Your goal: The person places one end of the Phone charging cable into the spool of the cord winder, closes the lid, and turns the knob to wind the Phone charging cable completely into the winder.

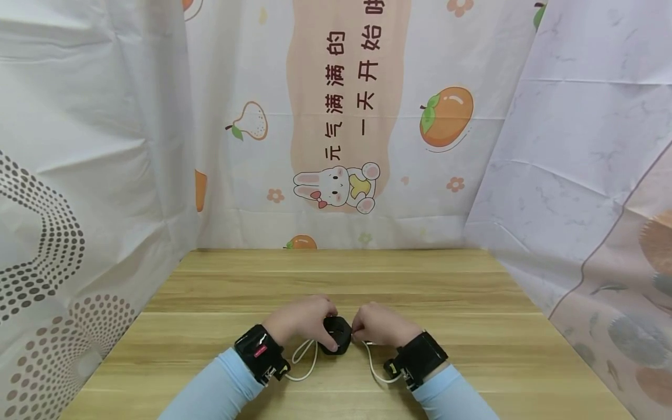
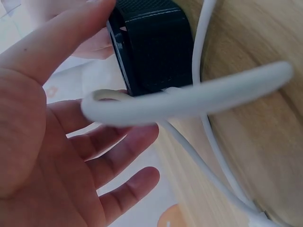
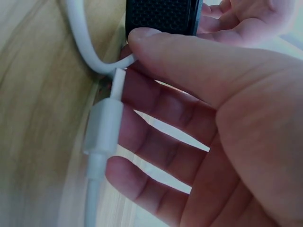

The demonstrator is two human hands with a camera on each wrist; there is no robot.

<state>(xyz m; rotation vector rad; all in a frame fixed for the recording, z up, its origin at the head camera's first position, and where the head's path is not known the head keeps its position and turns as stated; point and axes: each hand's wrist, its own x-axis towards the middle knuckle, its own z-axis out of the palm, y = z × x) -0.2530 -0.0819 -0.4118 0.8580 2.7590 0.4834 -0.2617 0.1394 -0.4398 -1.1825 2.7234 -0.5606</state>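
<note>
Object (image 2: 161, 52), hollow and black, left hand (image 1: 305, 318) gripping, right hand (image 1: 382, 324) pinching

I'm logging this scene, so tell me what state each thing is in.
Black, angular, textured object: held by left hand
Right hand: thumb and fingertips at the object's edge
Thin white left cable: slack, looped
Thin white right cable: slack, curved
Black wrist straps: fastened on wrists
Printed white fabric backdrop: hanging, creased

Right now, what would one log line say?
bare left hand: holds black ring-shaped object | bare right hand: pinches its edge | white cables: near both hands | below: light-brown wooden tabletop
</note>
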